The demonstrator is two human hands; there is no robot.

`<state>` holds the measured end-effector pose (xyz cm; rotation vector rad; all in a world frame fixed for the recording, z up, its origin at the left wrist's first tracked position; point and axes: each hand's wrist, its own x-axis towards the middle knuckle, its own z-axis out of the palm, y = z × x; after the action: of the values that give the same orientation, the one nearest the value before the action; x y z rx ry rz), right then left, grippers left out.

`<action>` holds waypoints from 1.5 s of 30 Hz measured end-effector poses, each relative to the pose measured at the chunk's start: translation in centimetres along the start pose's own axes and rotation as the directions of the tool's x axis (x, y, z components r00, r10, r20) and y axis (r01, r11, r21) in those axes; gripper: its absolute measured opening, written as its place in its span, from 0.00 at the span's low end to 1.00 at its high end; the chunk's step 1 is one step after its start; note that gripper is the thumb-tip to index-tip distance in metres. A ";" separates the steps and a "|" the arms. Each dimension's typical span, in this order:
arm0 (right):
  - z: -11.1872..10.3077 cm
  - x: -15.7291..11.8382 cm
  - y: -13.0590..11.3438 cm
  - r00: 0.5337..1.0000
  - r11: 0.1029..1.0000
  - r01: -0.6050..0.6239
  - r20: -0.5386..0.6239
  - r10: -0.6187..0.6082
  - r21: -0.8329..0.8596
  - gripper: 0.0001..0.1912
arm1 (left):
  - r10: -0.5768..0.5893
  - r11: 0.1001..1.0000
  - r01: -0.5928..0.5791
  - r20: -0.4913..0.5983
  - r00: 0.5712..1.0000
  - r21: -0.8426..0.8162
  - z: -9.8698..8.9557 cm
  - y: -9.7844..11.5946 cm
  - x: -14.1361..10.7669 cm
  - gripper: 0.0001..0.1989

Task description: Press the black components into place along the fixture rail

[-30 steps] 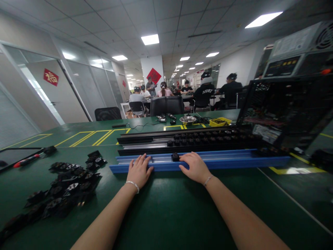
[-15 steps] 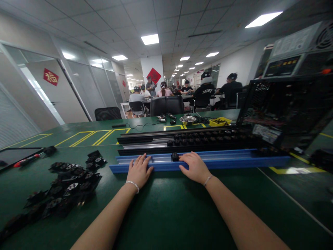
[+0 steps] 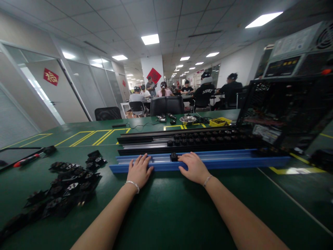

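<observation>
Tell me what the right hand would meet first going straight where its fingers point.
Probably the small black module in the blue rail; the right hand seems to touch it, though depth is unclear.

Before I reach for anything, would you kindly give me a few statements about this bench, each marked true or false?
1. The left hand rests on the blue rail. True.
2. The right hand is on the yellow tray. False: it is at the small black block in the blue rail.
3. The metal bowl stands beyond the black rails, as seen from the hands. True.
4. The pile of black parts lies to the right of both hands. False: it lies to the left of them.
5. Each wrist wears a bracelet. True.
</observation>
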<state>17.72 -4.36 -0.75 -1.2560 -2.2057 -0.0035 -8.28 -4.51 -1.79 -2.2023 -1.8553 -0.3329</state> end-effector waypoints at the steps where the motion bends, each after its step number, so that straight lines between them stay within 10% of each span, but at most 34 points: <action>1: 0.0 0.0 0.0 1.000 1.000 0.001 0.003 -0.001 -0.001 0.14 | 0.000 1.000 0.000 0.003 1.000 0.001 -0.1 0.0 0.0 0.23; 37: 0.6 0.2 -1.4 0.998 1.000 0.017 0.069 -0.016 -0.018 0.20 | 0.006 1.000 -0.006 -0.019 1.000 0.010 0.1 0.5 -0.2 0.27; 45: 0.8 0.2 -1.6 0.996 0.999 0.029 0.084 -0.026 -0.041 0.21 | 0.230 0.972 -0.230 -0.012 0.973 -0.050 -0.7 3.9 -1.0 0.34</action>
<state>16.01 -4.89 -0.87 -1.2701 -2.3054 -0.0091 -4.61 -6.31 -1.63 -2.4163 -1.5822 -0.3451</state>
